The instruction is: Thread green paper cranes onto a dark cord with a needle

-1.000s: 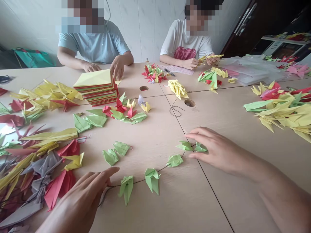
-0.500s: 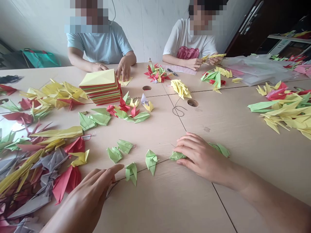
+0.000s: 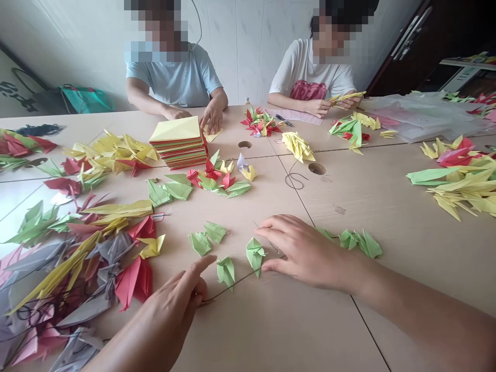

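At the pale tabletop [image 3: 248,325], our left hand [image 3: 176,297] reaches in from the lower edge, index finger extended, its grip narrow on a dark thread [image 3: 232,285]. Our right hand [image 3: 300,253] comes in from the right, palm down and fingers pointing left, the thumb standing apart from the visible fingers in a moderate opening. Two green folded papers [image 3: 256,254] lie along the thread between our hands, the farther one just beside our right fingers. More green folds [image 3: 360,242] rest beyond our right forearm, which hides part of that row. We cannot see beneath our right palm, and our left thumb is hard to make out. The frame cuts off both forearms and the mixed paper pile [image 3: 77,279] at left.
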Action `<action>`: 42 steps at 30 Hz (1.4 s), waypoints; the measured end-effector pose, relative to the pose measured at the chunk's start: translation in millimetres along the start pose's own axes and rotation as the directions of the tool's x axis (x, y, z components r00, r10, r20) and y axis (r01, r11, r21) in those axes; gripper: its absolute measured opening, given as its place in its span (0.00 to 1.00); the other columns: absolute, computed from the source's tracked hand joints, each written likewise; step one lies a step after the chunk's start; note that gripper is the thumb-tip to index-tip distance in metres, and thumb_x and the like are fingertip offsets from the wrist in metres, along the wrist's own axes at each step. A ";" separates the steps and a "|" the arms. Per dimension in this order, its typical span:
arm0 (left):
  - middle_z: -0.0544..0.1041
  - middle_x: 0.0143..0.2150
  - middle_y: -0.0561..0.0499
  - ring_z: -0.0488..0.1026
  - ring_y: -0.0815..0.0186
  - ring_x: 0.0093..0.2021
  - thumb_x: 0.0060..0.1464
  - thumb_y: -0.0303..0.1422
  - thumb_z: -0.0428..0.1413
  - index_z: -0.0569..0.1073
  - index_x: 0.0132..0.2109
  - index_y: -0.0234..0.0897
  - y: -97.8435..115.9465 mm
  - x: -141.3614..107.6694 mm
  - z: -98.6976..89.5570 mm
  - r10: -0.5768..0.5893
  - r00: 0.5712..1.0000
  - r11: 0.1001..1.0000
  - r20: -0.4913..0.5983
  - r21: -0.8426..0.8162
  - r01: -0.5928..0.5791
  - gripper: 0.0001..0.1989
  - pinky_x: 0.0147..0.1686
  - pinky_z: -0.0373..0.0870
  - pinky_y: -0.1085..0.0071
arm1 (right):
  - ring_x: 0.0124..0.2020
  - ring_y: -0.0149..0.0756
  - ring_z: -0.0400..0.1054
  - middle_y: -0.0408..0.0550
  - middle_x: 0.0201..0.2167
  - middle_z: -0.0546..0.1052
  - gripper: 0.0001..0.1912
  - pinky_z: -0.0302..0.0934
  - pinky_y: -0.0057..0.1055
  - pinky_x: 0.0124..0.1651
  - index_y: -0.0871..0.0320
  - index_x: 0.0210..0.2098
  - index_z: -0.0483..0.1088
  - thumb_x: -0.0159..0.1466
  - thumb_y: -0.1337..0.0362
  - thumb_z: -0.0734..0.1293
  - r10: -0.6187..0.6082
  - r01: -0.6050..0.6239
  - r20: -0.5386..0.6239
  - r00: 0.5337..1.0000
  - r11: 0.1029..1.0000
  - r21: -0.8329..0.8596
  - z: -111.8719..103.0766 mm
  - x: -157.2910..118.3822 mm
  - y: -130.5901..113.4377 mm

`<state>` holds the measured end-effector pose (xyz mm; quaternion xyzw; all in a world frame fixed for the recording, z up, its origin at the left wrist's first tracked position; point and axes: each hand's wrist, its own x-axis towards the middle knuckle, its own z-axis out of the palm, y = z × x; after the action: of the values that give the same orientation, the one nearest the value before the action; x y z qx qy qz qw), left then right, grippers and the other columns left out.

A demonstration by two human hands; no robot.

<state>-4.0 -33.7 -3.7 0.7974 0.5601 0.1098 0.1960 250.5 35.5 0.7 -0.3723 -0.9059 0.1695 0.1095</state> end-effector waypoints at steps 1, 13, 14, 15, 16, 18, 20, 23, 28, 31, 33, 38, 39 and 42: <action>0.76 0.23 0.56 0.74 0.70 0.21 0.57 0.27 0.40 0.64 0.58 0.35 1.9 -1.1 -1.4 -0.001 0.999 1.000 0.045 -0.019 0.001 0.23 0.23 0.70 0.80 | 0.46 0.45 0.67 0.52 0.43 0.74 0.14 0.63 0.41 0.49 0.58 0.44 0.72 0.60 0.62 0.70 0.003 -0.003 0.022 1.000 1.000 0.031 2.3 6.5 -1.6; 0.73 0.54 0.51 0.73 0.61 0.50 0.59 0.38 0.52 0.62 0.59 0.52 15.0 1.5 -11.2 0.082 0.986 0.996 -0.146 0.045 -0.076 0.21 0.44 0.73 0.68 | 0.29 0.31 0.65 0.41 0.27 0.71 0.12 0.59 0.27 0.31 0.56 0.26 0.70 0.64 0.59 0.63 0.342 -0.326 0.071 0.937 0.782 0.531 -9.0 3.3 -20.5; 0.72 0.54 0.51 0.72 0.62 0.50 0.60 0.37 0.52 0.63 0.59 0.52 20.6 4.3 -11.9 0.114 0.981 0.994 -0.156 0.013 -0.113 0.20 0.46 0.72 0.69 | 0.28 0.31 0.65 0.40 0.27 0.70 0.12 0.58 0.27 0.30 0.55 0.27 0.70 0.64 0.58 0.63 0.347 -0.344 0.113 0.931 0.729 0.592 -9.8 1.0 -22.7; 0.72 0.53 0.51 0.72 0.63 0.49 0.60 0.36 0.52 0.64 0.58 0.52 26.5 7.2 -12.4 0.156 0.976 0.987 -0.150 -0.025 -0.162 0.19 0.46 0.72 0.70 | 0.28 0.31 0.64 0.40 0.26 0.70 0.12 0.58 0.27 0.30 0.55 0.27 0.70 0.64 0.56 0.63 0.346 -0.358 0.152 0.926 0.676 0.644 -10.1 -0.7 -24.9; 0.72 0.52 0.51 0.72 0.64 0.48 0.60 0.35 0.53 0.65 0.57 0.51 32.4 10.1 -12.4 0.189 0.972 0.978 -0.143 -0.060 -0.199 0.19 0.46 0.72 0.71 | 0.28 0.31 0.63 0.40 0.26 0.70 0.13 0.57 0.27 0.30 0.55 0.28 0.70 0.63 0.55 0.63 0.343 -0.369 0.182 0.922 0.627 0.686 -10.1 -2.0 -27.2; 0.73 0.48 0.51 0.72 0.66 0.46 0.60 0.32 0.53 0.67 0.54 0.49 42.3 15.7 -11.8 0.252 0.956 0.955 -0.149 -0.123 -0.271 0.16 0.44 0.71 0.72 | 0.27 0.30 0.62 0.40 0.24 0.69 0.13 0.56 0.27 0.30 0.56 0.28 0.70 0.63 0.53 0.64 0.326 -0.372 0.216 0.920 0.558 0.742 -10.1 -3.6 -31.5; 0.74 0.43 0.52 0.72 0.68 0.42 0.60 0.28 0.52 0.71 0.48 0.45 47.3 20.8 -11.0 0.292 0.938 0.928 -0.188 -0.182 -0.326 0.10 0.41 0.71 0.75 | 0.27 0.30 0.62 0.40 0.25 0.68 0.14 0.55 0.27 0.29 0.56 0.29 0.71 0.63 0.53 0.65 0.292 -0.362 0.237 0.927 0.525 0.770 -11.0 -5.7 -34.9; 0.74 0.34 0.54 0.73 0.71 0.34 0.59 0.24 0.52 0.72 0.38 0.40 42.6 28.1 -11.9 0.278 0.920 0.919 -0.277 -0.201 -0.338 0.06 0.35 0.70 0.78 | 0.32 0.30 0.65 0.42 0.32 0.72 0.12 0.59 0.26 0.33 0.55 0.33 0.74 0.64 0.55 0.64 0.289 -0.339 0.210 0.934 0.534 0.775 -13.3 -14.0 -35.7; 0.77 0.37 0.49 0.74 0.64 0.37 0.59 0.27 0.53 0.73 0.39 0.37 18.0 35.8 -16.4 0.221 0.909 0.974 -0.353 0.033 -0.224 0.04 0.37 0.73 0.70 | 0.42 0.34 0.68 0.44 0.43 0.73 0.11 0.63 0.29 0.39 0.49 0.42 0.75 0.65 0.57 0.62 0.398 -0.372 0.140 0.907 0.598 0.710 -6.1 -38.4 -24.8; 0.76 0.49 0.43 0.70 0.56 0.51 0.59 0.27 0.52 0.72 0.48 0.36 18.8 28.7 -14.2 0.330 0.875 0.941 -0.355 0.194 -0.276 0.11 0.47 0.70 0.61 | 0.41 0.34 0.68 0.44 0.40 0.74 0.10 0.63 0.29 0.37 0.49 0.39 0.76 0.65 0.58 0.63 0.403 -0.358 0.122 0.907 0.585 0.728 3.3 -46.8 -18.7; 0.77 0.48 0.43 0.70 0.55 0.50 0.58 0.23 0.51 0.72 0.48 0.35 28.3 18.1 -8.3 0.463 0.828 0.884 -0.316 0.236 -0.404 0.12 0.48 0.68 0.60 | 0.36 0.32 0.67 0.43 0.34 0.73 0.07 0.63 0.28 0.36 0.50 0.35 0.75 0.64 0.60 0.64 0.415 -0.329 0.090 0.906 0.552 0.766 7.1 -48.7 -17.0; 0.76 0.28 0.51 0.72 0.63 0.28 0.60 0.23 0.48 0.73 0.38 0.35 44.6 -6.6 15.4 0.525 0.848 0.841 -0.079 0.204 -0.502 0.09 0.27 0.70 0.69 | 0.30 0.28 0.66 0.38 0.27 0.71 0.04 0.64 0.24 0.33 0.52 0.32 0.67 0.60 0.63 0.68 0.534 -0.303 0.086 0.841 0.334 0.892 5.5 -50.8 -14.2; 0.75 0.29 0.50 0.72 0.63 0.28 0.61 0.24 0.48 0.73 0.40 0.35 43.0 -9.0 19.2 0.500 0.863 0.856 -0.069 0.188 -0.481 0.09 0.26 0.70 0.70 | 0.31 0.28 0.67 0.38 0.28 0.71 0.06 0.65 0.23 0.34 0.51 0.35 0.67 0.60 0.63 0.69 0.553 -0.295 0.091 0.828 0.291 0.910 5.0 -51.5 -13.5; 0.75 0.34 0.48 0.73 0.63 0.31 0.63 0.28 0.46 0.70 0.47 0.36 33.4 -12.1 26.3 0.407 0.912 0.906 -0.058 0.155 -0.394 0.09 0.28 0.72 0.70 | 0.32 0.27 0.69 0.37 0.29 0.72 0.17 0.67 0.24 0.36 0.48 0.47 0.65 0.59 0.63 0.70 0.563 -0.266 0.102 0.820 0.217 0.939 5.9 -53.2 -12.3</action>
<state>30.6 -59.9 -12.2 0.9015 0.3988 0.1437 0.0875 277.9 -11.9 -3.8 -0.4908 -0.4862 0.6224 0.3679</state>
